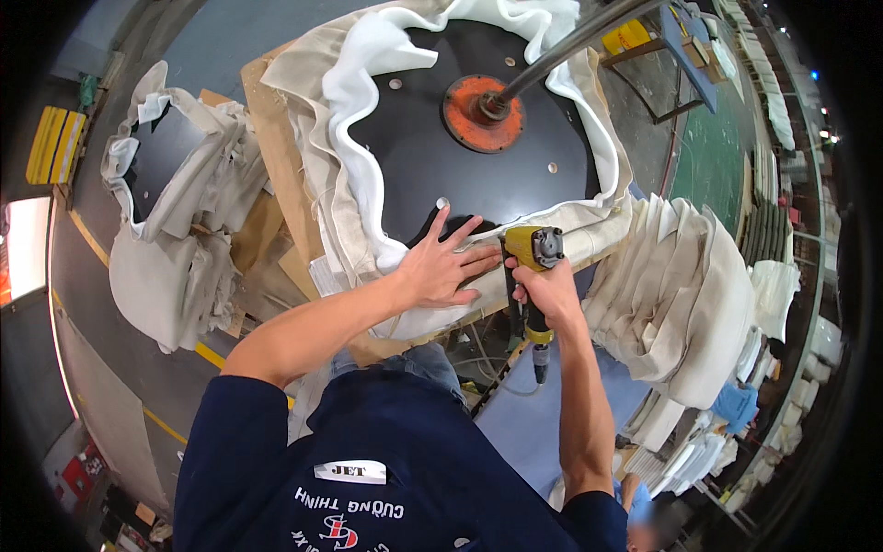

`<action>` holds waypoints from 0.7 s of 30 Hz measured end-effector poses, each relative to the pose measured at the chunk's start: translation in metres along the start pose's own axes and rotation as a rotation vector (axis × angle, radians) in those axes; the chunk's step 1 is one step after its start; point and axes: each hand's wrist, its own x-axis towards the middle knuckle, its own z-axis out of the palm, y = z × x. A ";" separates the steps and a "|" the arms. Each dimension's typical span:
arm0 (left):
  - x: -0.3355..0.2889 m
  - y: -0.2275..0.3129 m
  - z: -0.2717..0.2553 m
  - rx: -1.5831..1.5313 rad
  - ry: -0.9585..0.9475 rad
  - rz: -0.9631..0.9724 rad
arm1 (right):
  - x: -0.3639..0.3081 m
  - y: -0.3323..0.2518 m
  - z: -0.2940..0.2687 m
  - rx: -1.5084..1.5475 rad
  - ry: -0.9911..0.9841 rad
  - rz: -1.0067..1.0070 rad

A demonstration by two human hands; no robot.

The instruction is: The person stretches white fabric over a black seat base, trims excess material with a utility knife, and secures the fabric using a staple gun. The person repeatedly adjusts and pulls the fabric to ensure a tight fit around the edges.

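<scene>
A black board (405, 147) with several small round holes lies in front of me. White wadding (361, 175) and beige fabric (317, 175) are folded up around its rim. My left hand (437, 269) rests with fingers spread over the near edge, where fabric meets board. In my right hand (552, 293) is a yellow and black pneumatic staple gun (526, 247), gripped by its handle, its head close to my left fingertips at the near edge. The gun's nose is partly hidden. An orange-red disc (467, 110) on a metal rod (579, 37) sits against the board.
Beige padded pieces are stacked at the left (166, 285) and at the right (676, 294). A blue-topped stand (690, 60) is at the far right, and a yellow box (57, 145) at the far left. An air hose (515, 391) hangs under the gun. Another person's hand (629, 486) shows lower right.
</scene>
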 end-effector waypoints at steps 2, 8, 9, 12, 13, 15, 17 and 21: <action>0.006 -0.002 -0.003 -0.009 -0.018 -0.028 | 0.007 -0.006 0.003 -0.082 -0.003 0.005; 0.007 -0.004 0.002 -0.041 0.020 -0.044 | 0.002 -0.006 0.008 -0.118 0.017 -0.018; 0.005 -0.001 0.001 -0.039 0.006 -0.036 | -0.007 -0.006 0.014 -0.098 0.027 -0.022; 0.007 -0.003 0.001 -0.027 -0.005 -0.036 | 0.004 -0.005 0.012 -0.194 -0.021 0.003; 0.006 -0.004 0.001 -0.034 0.007 -0.041 | 0.008 -0.005 0.012 -0.176 -0.036 -0.008; 0.004 -0.004 0.001 -0.053 0.045 -0.060 | 0.001 -0.004 0.016 -0.184 -0.006 -0.019; 0.008 -0.003 0.002 -0.060 -0.013 -0.044 | -0.008 -0.001 0.024 -0.113 0.038 -0.051; 0.005 -0.002 -0.001 -0.042 0.016 -0.038 | 0.001 -0.007 0.022 -0.185 -0.027 0.012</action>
